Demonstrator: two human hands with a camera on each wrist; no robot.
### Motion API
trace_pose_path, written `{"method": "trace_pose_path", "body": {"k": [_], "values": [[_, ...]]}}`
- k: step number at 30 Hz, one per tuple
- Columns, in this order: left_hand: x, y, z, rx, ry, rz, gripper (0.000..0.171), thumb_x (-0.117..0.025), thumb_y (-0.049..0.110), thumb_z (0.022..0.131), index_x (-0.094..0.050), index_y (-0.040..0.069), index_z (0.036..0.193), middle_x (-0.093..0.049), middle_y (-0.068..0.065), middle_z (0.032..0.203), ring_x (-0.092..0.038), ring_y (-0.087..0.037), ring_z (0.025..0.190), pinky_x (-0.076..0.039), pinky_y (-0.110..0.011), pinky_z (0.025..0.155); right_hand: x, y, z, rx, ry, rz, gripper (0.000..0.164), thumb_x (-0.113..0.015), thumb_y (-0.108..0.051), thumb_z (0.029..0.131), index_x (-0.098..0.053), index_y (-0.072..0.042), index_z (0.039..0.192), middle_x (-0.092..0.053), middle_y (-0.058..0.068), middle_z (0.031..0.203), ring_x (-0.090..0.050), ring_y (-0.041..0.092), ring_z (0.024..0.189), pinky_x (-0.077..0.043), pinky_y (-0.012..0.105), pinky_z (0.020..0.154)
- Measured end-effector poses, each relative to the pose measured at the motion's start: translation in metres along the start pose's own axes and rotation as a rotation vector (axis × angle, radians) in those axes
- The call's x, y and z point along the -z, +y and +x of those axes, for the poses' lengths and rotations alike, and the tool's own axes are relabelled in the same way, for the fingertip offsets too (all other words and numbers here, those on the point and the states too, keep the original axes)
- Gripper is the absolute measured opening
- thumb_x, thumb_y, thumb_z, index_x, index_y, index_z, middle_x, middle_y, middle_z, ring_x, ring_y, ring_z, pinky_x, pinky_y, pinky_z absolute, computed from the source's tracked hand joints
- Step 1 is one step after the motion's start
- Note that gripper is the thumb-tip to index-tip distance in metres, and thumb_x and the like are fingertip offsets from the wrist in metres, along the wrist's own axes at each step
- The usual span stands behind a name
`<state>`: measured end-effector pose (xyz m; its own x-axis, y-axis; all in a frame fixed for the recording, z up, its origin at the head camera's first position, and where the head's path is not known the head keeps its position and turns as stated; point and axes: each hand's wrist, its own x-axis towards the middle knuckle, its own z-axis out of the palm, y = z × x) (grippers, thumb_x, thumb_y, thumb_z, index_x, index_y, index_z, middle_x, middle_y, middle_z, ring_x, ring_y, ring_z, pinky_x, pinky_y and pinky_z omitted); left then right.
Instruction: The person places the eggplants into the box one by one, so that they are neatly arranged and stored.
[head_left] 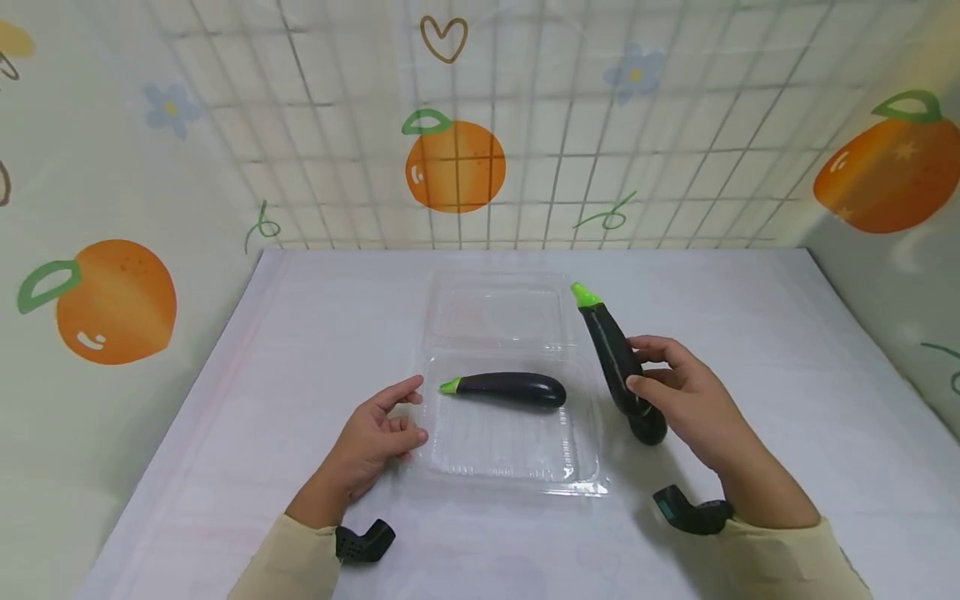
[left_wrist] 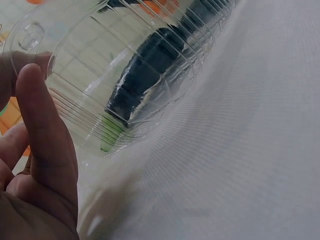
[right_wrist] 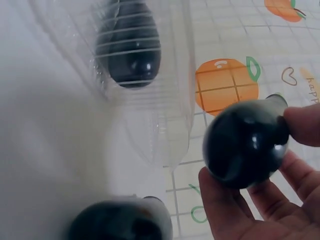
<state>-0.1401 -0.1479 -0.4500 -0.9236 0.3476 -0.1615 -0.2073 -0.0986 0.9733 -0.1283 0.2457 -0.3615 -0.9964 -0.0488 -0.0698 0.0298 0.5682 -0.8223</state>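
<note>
"What are the fingers doing?"

"The right hand (head_left: 686,396) grips the slanting eggplant (head_left: 609,342) between thumb and fingers, its green stem pointing away past the fingertips. The left hand (head_left: 375,442) has its thumb and forefinger stretched out and apart, tips at the left rim of the clear container (head_left: 487,454). How firmly they touch it, I can't tell."

"And inside the container?"

"The second eggplant (head_left: 517,390) lies there between the two hands, stem towards the left forefinger. The clear lid (head_left: 491,310) is laid back, farther out than both sets of fingertips."

"What's hard to make out?"

"Below the right thumb, a dark rounded end (head_left: 649,429) shows by the bottom of the gripped eggplant, the rest covered. The right wrist view has a dark form (right_wrist: 117,222) too, apart from the fingers, blurred and cut off by the lower edge; I can't say what it is. From the left wrist, ribbed plastic breaks up the second eggplant's outline, and the left fingers run out of the picture."

"The surface and the room?"

"White cloth (head_left: 285,358) lies under both hands, faintly pinkish to the left of the left fingers. Beyond the fingertips hangs a pale curtain (head_left: 352,158) printed with oranges, flowers and a heart, dark grid lines showing through it."
</note>
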Motion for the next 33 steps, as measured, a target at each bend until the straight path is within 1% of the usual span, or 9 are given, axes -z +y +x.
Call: {"method": "trace_pose_path", "body": {"k": [2,4,7,11,14,20,25,29,33], "values": [[-0.002,-0.001,0.0,0.001,0.0,-0.001,0.079,-0.07,-0.007,0.084,-0.041,0.009,0.155,-0.044,-0.004,0.128,-0.051,-0.006,0.068,-0.048,-0.018,0.06,0.0,0.0,0.0,0.0,-0.005,-0.004,0.049,-0.056,-0.026,0.103,-0.044,-0.015,0.149,-0.047,0.015,0.142,-0.062,0.01,0.107,-0.052,0.027,0.083],[-0.003,-0.003,0.0,0.0,-0.007,-0.009,0.079,-0.071,-0.007,0.084,-0.041,0.009,0.155,-0.044,-0.004,0.128,-0.051,-0.006,0.068,-0.047,-0.017,0.06,0.0,-0.001,-0.001,0.005,-0.012,-0.005,0.048,-0.056,-0.025,0.103,-0.044,-0.015,0.148,-0.048,0.015,0.141,-0.062,0.01,0.107,-0.053,0.027,0.082],[-0.004,-0.004,0.001,-0.002,-0.012,-0.018,0.079,-0.071,-0.007,0.083,-0.04,0.008,0.155,-0.044,-0.003,0.127,-0.051,-0.006,0.069,-0.048,-0.018,0.059,-0.003,-0.005,0.0,0.016,-0.022,-0.009,0.048,-0.056,-0.025,0.103,-0.044,-0.014,0.148,-0.049,0.016,0.142,-0.062,0.02,0.113,-0.053,0.03,0.086],[-0.003,-0.005,0.001,-0.005,-0.009,-0.014,0.08,-0.071,-0.008,0.083,-0.041,0.008,0.155,-0.044,-0.003,0.127,-0.05,-0.006,0.069,-0.049,-0.018,0.059,-0.008,-0.011,0.003,0.041,-0.036,-0.015,0.048,-0.057,-0.022,0.103,-0.044,-0.013,0.148,-0.049,0.017,0.143,-0.06,0.038,0.122,-0.052,0.044,0.094],[-0.002,-0.004,0.001,-0.011,-0.011,-0.008,0.079,-0.071,-0.008,0.083,-0.04,0.008,0.155,-0.044,-0.003,0.127,-0.05,-0.006,0.069,-0.049,-0.018,0.059,-0.013,-0.016,0.006,0.071,-0.043,-0.019,0.049,-0.058,-0.019,0.102,-0.045,-0.012,0.148,-0.05,0.018,0.142,-0.06,0.041,0.125,-0.051,0.049,0.097],[-0.001,-0.002,0.002,-0.017,-0.013,-0.015,0.08,-0.071,-0.008,0.083,-0.04,0.007,0.155,-0.044,-0.004,0.128,-0.05,-0.006,0.068,-0.048,-0.017,0.059,-0.023,-0.023,0.009,0.132,-0.064,0.002,0.047,-0.061,-0.015,0.1,-0.049,-0.013,0.146,-0.055,0.016,0.14,-0.061,0.035,0.121,-0.052,0.037,0.09],[-0.001,-0.002,0.002,-0.01,-0.013,-0.02,0.079,-0.071,-0.008,0.083,-0.041,0.008,0.154,-0.044,-0.004,0.128,-0.05,-0.006,0.068,-0.048,-0.017,0.059,-0.031,-0.027,0.011,0.164,-0.093,0.048,0.046,-0.062,-0.011,0.098,-0.051,-0.012,0.143,-0.054,0.015,0.139,-0.062,0.036,0.118,-0.056,0.029,0.084],[0.001,-0.002,0.002,-0.013,-0.007,-0.01,0.079,-0.071,-0.008,0.083,-0.042,0.009,0.154,-0.044,-0.004,0.128,-0.05,-0.006,0.068,-0.048,-0.017,0.058,-0.035,-0.029,0.011,0.178,-0.108,0.072,0.045,-0.062,-0.009,0.098,-0.051,-0.01,0.142,-0.052,0.016,0.139,-0.062,0.037,0.117,-0.057,0.028,0.082],[0.003,-0.001,0.001,-0.017,-0.006,-0.008,0.079,-0.071,-0.008,0.083,-0.042,0.01,0.154,-0.044,-0.004,0.129,-0.05,-0.006,0.067,-0.048,-0.017,0.058,-0.038,-0.03,0.012,0.182,-0.097,0.071,0.045,-0.062,-0.008,0.098,-0.052,-0.009,0.141,-0.053,0.015,0.137,-0.064,0.035,0.113,-0.058,0.027,0.081]]}}
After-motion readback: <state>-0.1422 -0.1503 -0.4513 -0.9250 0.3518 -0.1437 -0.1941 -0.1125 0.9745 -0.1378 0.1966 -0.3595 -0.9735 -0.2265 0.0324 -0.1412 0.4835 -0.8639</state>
